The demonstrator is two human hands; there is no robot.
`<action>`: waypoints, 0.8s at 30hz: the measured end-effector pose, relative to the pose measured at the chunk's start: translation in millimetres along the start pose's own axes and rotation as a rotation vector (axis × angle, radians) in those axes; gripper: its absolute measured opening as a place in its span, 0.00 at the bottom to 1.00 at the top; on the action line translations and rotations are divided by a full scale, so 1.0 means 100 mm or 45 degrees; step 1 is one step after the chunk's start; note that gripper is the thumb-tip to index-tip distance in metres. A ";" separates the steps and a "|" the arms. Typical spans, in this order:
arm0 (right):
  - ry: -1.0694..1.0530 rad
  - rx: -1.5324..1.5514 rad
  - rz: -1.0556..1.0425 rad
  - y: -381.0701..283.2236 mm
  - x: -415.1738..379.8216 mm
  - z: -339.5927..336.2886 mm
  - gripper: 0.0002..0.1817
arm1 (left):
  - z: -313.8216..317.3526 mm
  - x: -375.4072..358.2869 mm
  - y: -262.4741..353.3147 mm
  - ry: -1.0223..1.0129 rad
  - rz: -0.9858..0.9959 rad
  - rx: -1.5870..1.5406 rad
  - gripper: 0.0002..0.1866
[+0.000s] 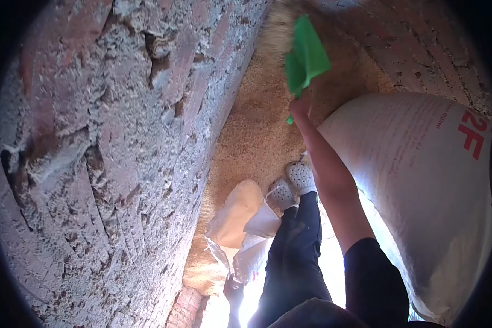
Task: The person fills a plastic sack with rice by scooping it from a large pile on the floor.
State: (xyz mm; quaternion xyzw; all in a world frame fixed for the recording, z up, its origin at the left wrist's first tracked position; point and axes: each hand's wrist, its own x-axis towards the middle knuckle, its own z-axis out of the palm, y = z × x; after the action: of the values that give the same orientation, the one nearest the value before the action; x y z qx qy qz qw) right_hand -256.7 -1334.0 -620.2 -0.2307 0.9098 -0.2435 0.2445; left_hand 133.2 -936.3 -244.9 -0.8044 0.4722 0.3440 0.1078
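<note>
My right hand (300, 106) is closed around the handle of a green plastic dustpan (307, 57), at the end of my outstretched arm. Beside the pan, a blurred patch of loose grain or husk (276, 35) shows at the top. Low in the view, my left hand (234, 287) is in shadow at the lower edge of a white woven sack (262, 223) and appears to grip it. The sack's mouth gapes, with tan grain or husk (240, 210) inside. My left fingers are hard to make out.
Tan grain or husk covers the floor (251, 142) around my pale perforated clogs (299, 176). A rough, crumbling brick wall (120, 164) rises on the left. A large, full white sack (404, 164) with red lettering bulges on the right, near another brick wall (415, 44).
</note>
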 end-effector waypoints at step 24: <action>-1.201 -0.278 -0.173 0.76 -3.54 -0.86 0.49 | 0.24 -1.75 -0.78 -0.102 -0.496 0.019 0.24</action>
State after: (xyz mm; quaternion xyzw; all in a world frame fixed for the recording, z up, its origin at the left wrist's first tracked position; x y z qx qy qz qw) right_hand -54.0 -1055.9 -479.6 -0.3991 0.7029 -0.0311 0.5880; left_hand 132.1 -763.0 -160.2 -0.8654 0.3054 0.3449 0.1969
